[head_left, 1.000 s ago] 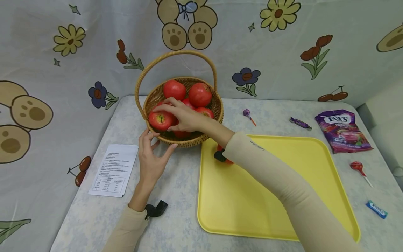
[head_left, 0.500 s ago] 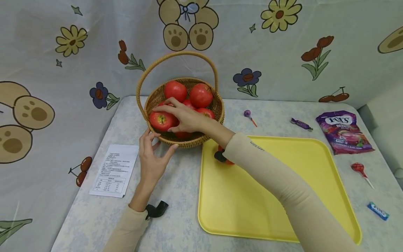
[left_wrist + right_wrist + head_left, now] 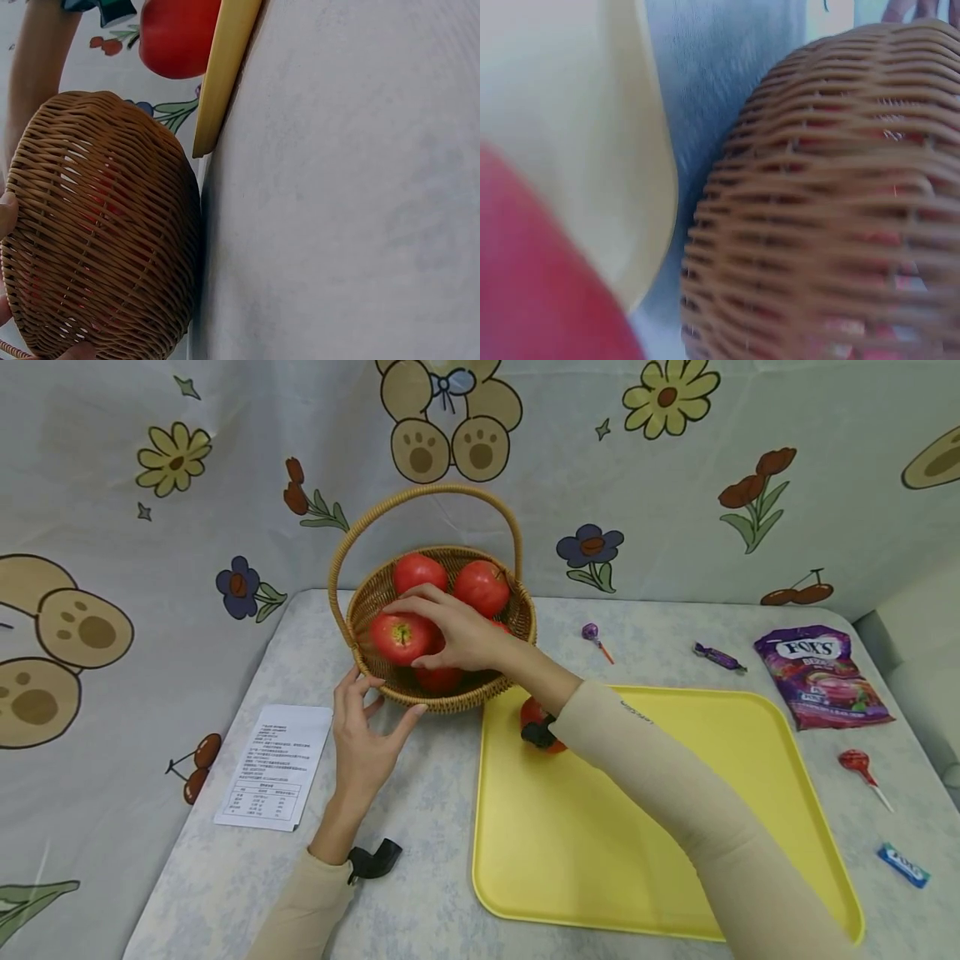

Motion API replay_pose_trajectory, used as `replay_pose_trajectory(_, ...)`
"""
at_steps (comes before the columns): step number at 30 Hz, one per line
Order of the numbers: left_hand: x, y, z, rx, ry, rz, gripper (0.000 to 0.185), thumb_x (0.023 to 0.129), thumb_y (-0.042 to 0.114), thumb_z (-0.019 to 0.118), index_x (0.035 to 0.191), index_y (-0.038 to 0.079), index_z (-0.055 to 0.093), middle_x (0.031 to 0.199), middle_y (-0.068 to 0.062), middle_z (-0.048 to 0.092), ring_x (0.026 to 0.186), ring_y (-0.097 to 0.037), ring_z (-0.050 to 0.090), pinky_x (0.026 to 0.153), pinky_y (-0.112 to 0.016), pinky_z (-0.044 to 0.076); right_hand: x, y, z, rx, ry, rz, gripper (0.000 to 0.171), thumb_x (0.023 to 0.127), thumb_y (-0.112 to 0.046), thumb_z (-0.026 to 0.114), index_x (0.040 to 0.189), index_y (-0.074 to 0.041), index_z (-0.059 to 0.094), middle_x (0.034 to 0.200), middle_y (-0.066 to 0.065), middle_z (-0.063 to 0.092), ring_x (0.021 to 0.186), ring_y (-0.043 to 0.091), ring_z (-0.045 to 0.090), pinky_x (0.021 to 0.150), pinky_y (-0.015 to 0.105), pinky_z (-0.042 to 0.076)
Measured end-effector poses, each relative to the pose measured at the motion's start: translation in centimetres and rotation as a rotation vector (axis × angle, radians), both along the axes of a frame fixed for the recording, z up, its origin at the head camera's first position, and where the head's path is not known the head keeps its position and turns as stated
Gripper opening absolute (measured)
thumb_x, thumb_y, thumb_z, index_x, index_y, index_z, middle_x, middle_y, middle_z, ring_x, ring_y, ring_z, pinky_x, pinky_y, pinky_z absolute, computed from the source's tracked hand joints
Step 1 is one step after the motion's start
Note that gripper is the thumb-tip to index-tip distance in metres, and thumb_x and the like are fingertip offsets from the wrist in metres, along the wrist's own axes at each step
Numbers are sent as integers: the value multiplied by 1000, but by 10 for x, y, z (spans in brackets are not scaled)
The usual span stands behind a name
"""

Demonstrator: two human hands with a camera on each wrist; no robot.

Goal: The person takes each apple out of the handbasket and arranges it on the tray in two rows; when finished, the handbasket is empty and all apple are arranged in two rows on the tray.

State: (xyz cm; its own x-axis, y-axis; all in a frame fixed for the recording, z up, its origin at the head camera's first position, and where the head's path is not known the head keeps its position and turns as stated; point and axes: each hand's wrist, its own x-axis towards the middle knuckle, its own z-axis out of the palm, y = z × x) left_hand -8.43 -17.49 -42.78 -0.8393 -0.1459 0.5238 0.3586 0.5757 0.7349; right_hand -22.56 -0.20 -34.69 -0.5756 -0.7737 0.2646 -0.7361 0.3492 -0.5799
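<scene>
A wicker basket (image 3: 520, 614) with a tall handle holds several red fruits at the table's back. My right hand (image 3: 459, 635) reaches into it and grips one red fruit (image 3: 397, 638), held just above the others. My left hand (image 3: 366, 733) rests against the basket's front wall with thumb and fingers spread. The left wrist view shows the basket wall (image 3: 97, 232) close up. Beside the basket lies a yellow tray (image 3: 637, 827). One more red fruit (image 3: 534, 714) sits at the tray's near-left corner, partly hidden by my right wrist.
A printed paper sheet (image 3: 273, 766) lies at the left. Right of the tray are a purple candy bag (image 3: 821, 677), a red lollipop (image 3: 858, 764) and a blue candy (image 3: 903, 864). A purple lollipop (image 3: 592, 633) and a wrapped candy (image 3: 716, 653) lie behind it. A patterned cloth backs the table.
My right hand has raised the gripped red fruit a little, up and to the right inside the basket. My left hand has stayed against the basket.
</scene>
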Motion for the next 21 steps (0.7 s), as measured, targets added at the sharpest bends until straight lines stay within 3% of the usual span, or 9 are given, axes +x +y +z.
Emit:
replay_pose_trajectory(6,0,0,0,1,-7,0,59,77,24,86,118,1,50,147,-24,36,141,-29,37,93,-43,56,9,31,11,-39,8,-27,68,79,-24,83,139,-21,51,141,2,44,132,16,41,109,34,45)
replay_pose_trajectory(12,0,0,1,18,9,-1,59,76,21,87,117,-2,50,146,-25,37,139,-33,38,91,-48,56,17,63,18,-103,31,-32,69,77,-24,85,138,-19,53,140,4,45,130,18,42,99,33,52)
replay_pose_trajectory(16,0,1,1,17,9,3,59,76,22,87,117,0,51,145,-25,38,139,-31,38,91,-44,57,24,84,19,-125,46,-43,70,76,-24,86,138,-19,53,142,4,44,133,18,41,100,35,52)
replay_pose_trajectory(21,0,1,1,17,7,6,59,76,24,86,117,1,51,146,-23,38,140,-29,38,92,-41,57,35,110,18,-163,-12,-75,72,74,-18,87,138,-20,53,142,1,44,128,16,45,85,34,58)
